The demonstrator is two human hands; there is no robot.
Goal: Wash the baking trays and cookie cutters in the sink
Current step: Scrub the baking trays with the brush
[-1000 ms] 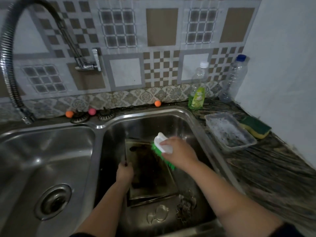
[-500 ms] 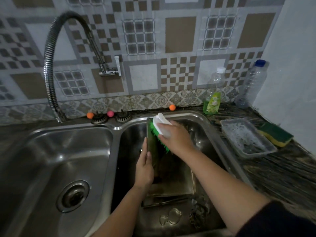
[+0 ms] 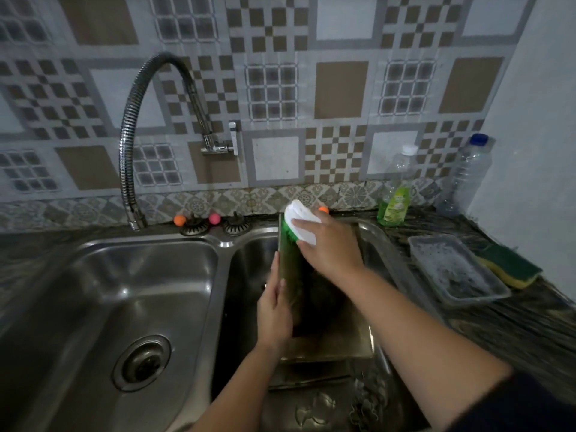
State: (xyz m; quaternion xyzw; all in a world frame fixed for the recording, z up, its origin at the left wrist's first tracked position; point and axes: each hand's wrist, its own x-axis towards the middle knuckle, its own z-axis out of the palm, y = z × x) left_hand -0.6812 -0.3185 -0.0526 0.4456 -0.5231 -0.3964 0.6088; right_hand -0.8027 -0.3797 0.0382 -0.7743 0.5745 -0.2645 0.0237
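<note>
A dark baking tray [image 3: 314, 304] stands tilted up on its near edge in the right sink basin [image 3: 246, 269]. My left hand [image 3: 274, 310] holds its left edge, fingers straight along the rim. My right hand [image 3: 330, 244] grips a white scrub brush with green bristles [image 3: 296, 226] and presses the bristles against the tray's top left corner. Another tray [image 3: 311, 375] lies flat under it. Metal cookie cutters [image 3: 314, 410] lie on the basin floor at the near side, one of them fish-shaped.
The left basin [image 3: 93, 307] holds only its drain [image 3: 141, 363]. A flexible faucet [image 3: 131, 126] arches from the wall. On the right counter stand a green soap bottle [image 3: 394, 201], a clear bottle [image 3: 467, 176], a plastic tray [image 3: 455, 269] and a sponge [image 3: 511, 266].
The tray has been lifted from lying flat to standing steeply. My right hand moved the brush up to the tray's top edge. My left hand shifted up along the left rim.
</note>
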